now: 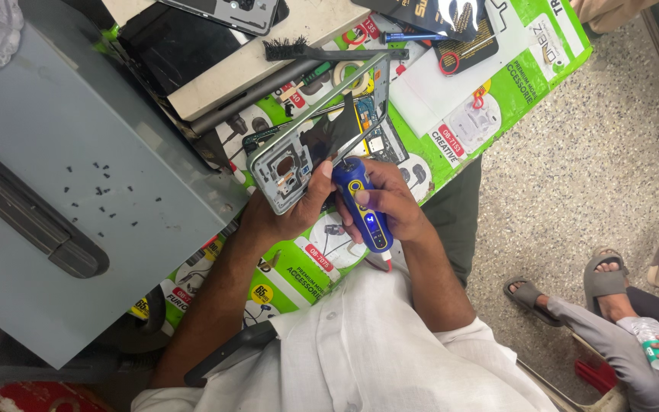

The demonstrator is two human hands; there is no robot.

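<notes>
Two hands are busy here: my left hand (287, 210) is gripping the silver metal phone frame (316, 133) by its lower camera-cutout end, thumb on its face, tilting it up over the green printed cardboard sheet (497, 91) covering the worktop. My right hand (387, 202) is closing around the blue electric screwdriver (364, 206), whose tip is touching the frame's inside. I am judging the frame light, thin and easily bent, so holding it by the edges near the thicker end seems safest. Tiny black screws (101, 191) are lying scattered on the grey metal box lid (78, 137) to my left. A black brush (329, 52) is resting above.
</notes>
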